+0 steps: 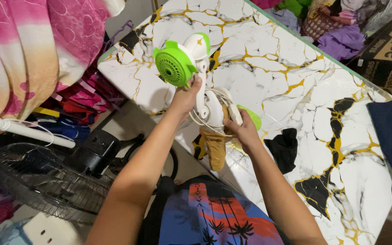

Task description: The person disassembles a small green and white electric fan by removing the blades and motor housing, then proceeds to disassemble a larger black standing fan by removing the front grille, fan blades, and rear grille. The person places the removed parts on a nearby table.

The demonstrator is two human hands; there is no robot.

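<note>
One small green-and-white fan (191,68) is clenched in both grips: left hand (186,96) at its neck, right hand (243,131) at its base. One brown cloth (215,145) and one black cloth (283,149) lie on the marble table (296,68).

Glossy plastic fan (184,61); matt brown cloth (215,145); glossy marbled tabletop (291,59).

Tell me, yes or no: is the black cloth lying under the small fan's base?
No. The black cloth lies on the marble-patterned table beside the right hand; a tan cloth hangs under the fan.
</note>
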